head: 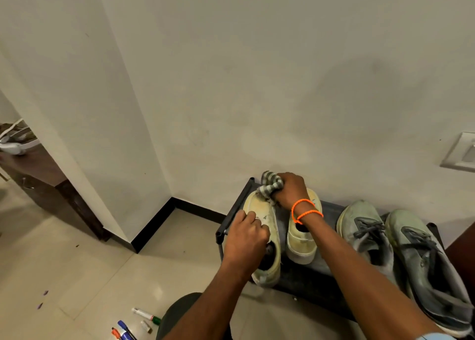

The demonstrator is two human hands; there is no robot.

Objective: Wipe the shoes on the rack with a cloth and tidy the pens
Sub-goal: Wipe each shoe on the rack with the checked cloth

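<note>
Two cream slip-on shoes stand side by side on a low black rack. My left hand grips the left cream shoe at its collar. My right hand, with orange bands on the wrist, holds a bunched grey striped cloth against the toe of that shoe. The right cream shoe lies under my right wrist. A pair of grey laced sneakers sits further right on the rack. Several pens and markers lie on the floor at the lower left.
The rack stands against a pale wall, with a corner and black skirting to its left. A dark wooden cabinet is at the far left. A wall switch plate is at the right edge. My dark-clothed knee is by the pens.
</note>
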